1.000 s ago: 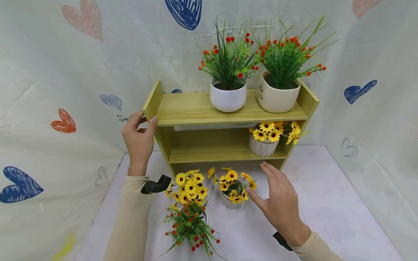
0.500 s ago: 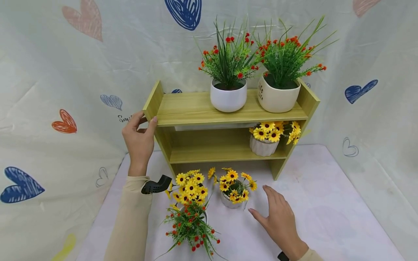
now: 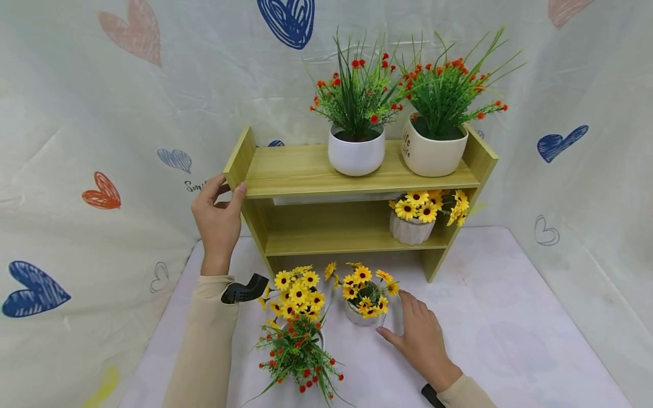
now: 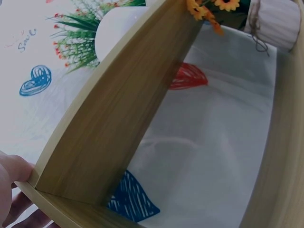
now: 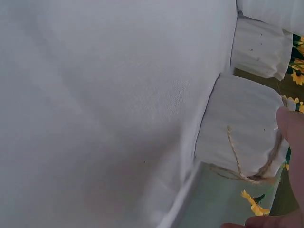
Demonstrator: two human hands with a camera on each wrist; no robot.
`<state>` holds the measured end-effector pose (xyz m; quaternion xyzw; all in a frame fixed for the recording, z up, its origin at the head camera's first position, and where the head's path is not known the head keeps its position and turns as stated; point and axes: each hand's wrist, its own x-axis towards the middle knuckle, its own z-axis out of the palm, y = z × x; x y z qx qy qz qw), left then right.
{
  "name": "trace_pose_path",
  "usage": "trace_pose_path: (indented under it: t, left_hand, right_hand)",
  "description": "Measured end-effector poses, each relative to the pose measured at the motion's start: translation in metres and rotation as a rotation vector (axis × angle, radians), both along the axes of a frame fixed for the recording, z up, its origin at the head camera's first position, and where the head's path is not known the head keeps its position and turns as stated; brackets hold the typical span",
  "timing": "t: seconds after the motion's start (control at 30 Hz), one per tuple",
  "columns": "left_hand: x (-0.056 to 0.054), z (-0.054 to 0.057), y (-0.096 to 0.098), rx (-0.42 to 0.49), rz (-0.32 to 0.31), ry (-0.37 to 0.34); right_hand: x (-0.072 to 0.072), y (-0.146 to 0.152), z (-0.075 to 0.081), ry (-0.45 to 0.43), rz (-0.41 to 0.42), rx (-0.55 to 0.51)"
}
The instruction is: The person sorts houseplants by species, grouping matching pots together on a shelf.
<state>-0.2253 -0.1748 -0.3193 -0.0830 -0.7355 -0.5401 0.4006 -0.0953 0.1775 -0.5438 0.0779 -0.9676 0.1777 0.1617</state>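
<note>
My left hand grips the upper left corner of the wooden shelf, thumb on its front edge and fingers round the outer side. In the left wrist view, the thumb lies against the shelf's corner. On the table stands a potted plant of yellow flowers; my right hand is just right of it, fingers extended and thumb spread. The right wrist view has the thumb at the upper rim of the twine-tied whitish pot, with fingertips low in the frame by a yellow flower.
A white pot and a cream pot, both with red-flowered grass, stand on the shelf's top board. A yellow-flowered pot sits at the middle board's right end. Another yellow-flowered plant and a red-flowered plant stand on the table's left.
My right hand has come down from in front of the shelf's lower right, then left toward the yellow-flowered pot on the table. The left hand stays on the shelf corner.
</note>
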Motion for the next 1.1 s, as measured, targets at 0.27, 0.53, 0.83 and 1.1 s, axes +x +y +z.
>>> trace_pose_path:
  t: [0.27, 0.53, 0.83, 1.1]
  left_hand:
    - [0.000, -0.001, 0.000, -0.001, -0.007, -0.011]
    - [0.000, -0.001, 0.000, 0.006, -0.001, -0.003]
    - [0.000, -0.001, -0.001, 0.007, 0.002, -0.009]
    - [-0.001, 0.000, -0.001, 0.001, -0.002, -0.009]
  right_hand:
    - [-0.006, -0.010, -0.005, -0.051, -0.031, 0.006]
    - [-0.011, -0.020, -0.011, -0.083, -0.008, 0.003]
    - [-0.021, -0.031, -0.013, -0.114, -0.003, -0.110]
    - [-0.027, -0.038, -0.016, -0.003, 0.064, -0.214]
